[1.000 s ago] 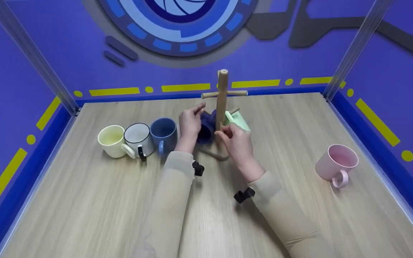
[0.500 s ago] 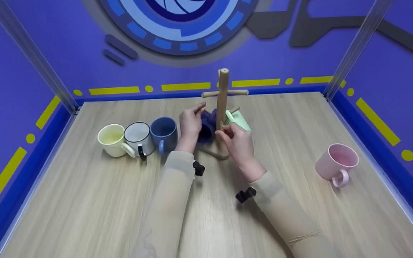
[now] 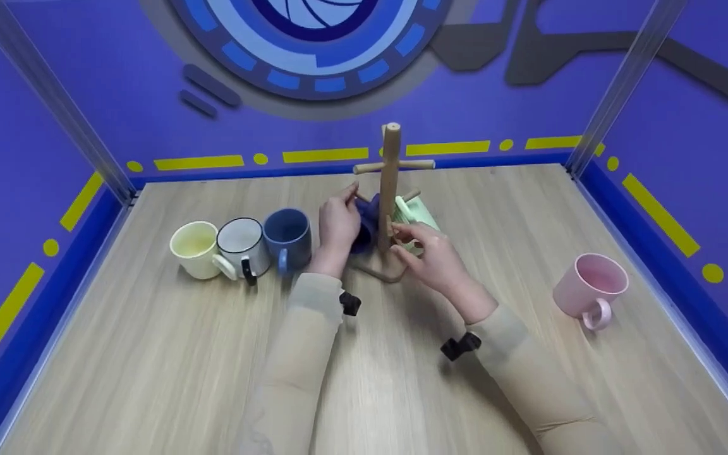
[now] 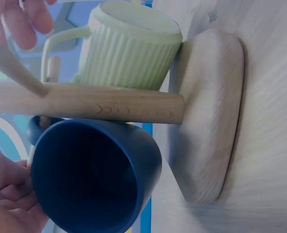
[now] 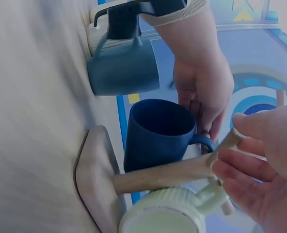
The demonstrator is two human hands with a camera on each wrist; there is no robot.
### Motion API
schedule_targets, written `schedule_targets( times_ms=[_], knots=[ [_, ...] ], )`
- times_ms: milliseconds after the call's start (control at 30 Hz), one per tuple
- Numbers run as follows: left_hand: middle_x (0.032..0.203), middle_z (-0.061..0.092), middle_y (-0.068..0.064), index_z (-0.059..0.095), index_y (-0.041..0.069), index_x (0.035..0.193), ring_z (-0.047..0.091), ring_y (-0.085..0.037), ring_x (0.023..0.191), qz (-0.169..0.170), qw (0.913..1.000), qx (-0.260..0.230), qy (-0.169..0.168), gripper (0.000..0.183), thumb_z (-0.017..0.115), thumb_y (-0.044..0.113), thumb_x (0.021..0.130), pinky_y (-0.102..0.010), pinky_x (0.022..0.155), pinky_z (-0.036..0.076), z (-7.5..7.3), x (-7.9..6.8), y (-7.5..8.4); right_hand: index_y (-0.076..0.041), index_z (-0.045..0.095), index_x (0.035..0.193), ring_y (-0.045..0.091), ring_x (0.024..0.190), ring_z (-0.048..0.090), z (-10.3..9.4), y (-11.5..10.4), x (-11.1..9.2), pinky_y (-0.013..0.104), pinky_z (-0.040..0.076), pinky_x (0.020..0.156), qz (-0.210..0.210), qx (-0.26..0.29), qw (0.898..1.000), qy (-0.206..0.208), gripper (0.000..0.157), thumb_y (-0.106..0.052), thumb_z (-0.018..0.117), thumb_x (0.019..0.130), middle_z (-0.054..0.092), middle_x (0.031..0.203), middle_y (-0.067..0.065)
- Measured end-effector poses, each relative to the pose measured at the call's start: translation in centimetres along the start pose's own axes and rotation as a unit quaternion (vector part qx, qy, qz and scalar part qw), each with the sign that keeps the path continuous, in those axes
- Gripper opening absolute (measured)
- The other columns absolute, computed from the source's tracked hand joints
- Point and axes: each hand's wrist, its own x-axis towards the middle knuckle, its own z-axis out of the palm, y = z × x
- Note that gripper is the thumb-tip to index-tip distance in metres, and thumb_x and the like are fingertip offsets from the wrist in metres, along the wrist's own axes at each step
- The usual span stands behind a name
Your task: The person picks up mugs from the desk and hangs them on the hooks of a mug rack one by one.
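A wooden mug tree (image 3: pixel 390 151) stands on the table with a dark blue mug (image 5: pixel 155 150) and a ribbed light green mug (image 4: pixel 126 58) hanging by their handles from its lower pegs. Beside the dark blue mug, my left hand (image 3: pixel 339 221) pinches the end of that mug's peg; the mug partly hides the fingers in the left wrist view. My right hand (image 3: pixel 436 259) is at the front peg (image 4: pixel 17 73), thumb and fingers spread apart around its tip and holding nothing. Much of the green mug lies behind the right hand in the head view.
To the left stand a pale yellow mug (image 3: pixel 194 253), a white mug with a black rim (image 3: pixel 242 243) and a grey-blue mug (image 3: pixel 289 237) in a row. A pink mug (image 3: pixel 582 291) stands alone at the right. Blue panels (image 3: pixel 313 139) wall the table's back and sides.
My right thumb and fingers have parted from their pinch at the front peg, and the hand has shifted slightly right and down. My left hand stays nearly still beside the dark blue mug.
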Motion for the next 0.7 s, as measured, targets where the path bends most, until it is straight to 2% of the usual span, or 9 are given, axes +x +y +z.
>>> schedule_targets(
  times_ms=[200, 433, 600, 700],
  knots=[
    [0.132, 0.071, -0.015, 0.069, 0.003, 0.133, 0.067, -0.03, 0.125, 0.02, 0.9995, -0.024, -0.001, 0.033, 0.056, 0.003, 0.102, -0.041, 0.107, 0.054, -1.0, -1.0, 0.3, -0.001, 0.064, 0.135, 0.033, 0.109, 0.07, -1.8, 0.5, -1.0, 0.054, 0.059, 0.091, 0.034, 0.018, 0.999, -0.023, 0.041, -0.012, 0.072, 0.096, 0.073, 0.115, 0.017],
    [0.132, 0.07, -0.016, 0.067, 0.0, 0.133, 0.065, -0.029, 0.127, 0.046, 0.9978, -0.048, -0.002, 0.033, 0.056, 0.005, 0.103, -0.04, 0.108, 0.053, -2.6, -3.4, 2.1, 0.001, 0.062, 0.136, 0.034, 0.112, 0.069, -4.0, 1.1, -1.9, 0.054, 0.057, 0.095, 0.049, -0.009, 0.999, -0.023, 0.043, -0.011, 0.073, 0.096, 0.073, 0.117, 0.018],
    [0.129, 0.072, -0.016, 0.069, 0.0, 0.129, 0.067, -0.03, 0.125, 0.088, 0.9954, -0.036, 0.006, 0.03, 0.059, 0.007, 0.102, -0.042, 0.107, 0.053, -2.8, -5.2, 3.6, 0.0, 0.062, 0.136, 0.036, 0.117, 0.067, -6.0, 1.6, -2.7, 0.056, 0.055, 0.1, 0.066, -0.029, 0.997, -0.023, 0.044, -0.01, 0.073, 0.095, 0.072, 0.122, 0.018],
    [0.123, 0.074, -0.017, 0.07, -0.001, 0.127, 0.07, -0.029, 0.118, 0.127, 0.991, -0.042, 0.006, 0.029, 0.061, 0.007, 0.101, -0.041, 0.103, 0.056, -2.4, -6.1, 4.4, 0.0, 0.061, 0.137, 0.036, 0.119, 0.065, -7.4, 2.1, -3.2, 0.058, 0.053, 0.102, 0.073, -0.037, 0.996, -0.026, 0.044, -0.009, 0.072, 0.096, 0.071, 0.125, 0.018]
  ],
)
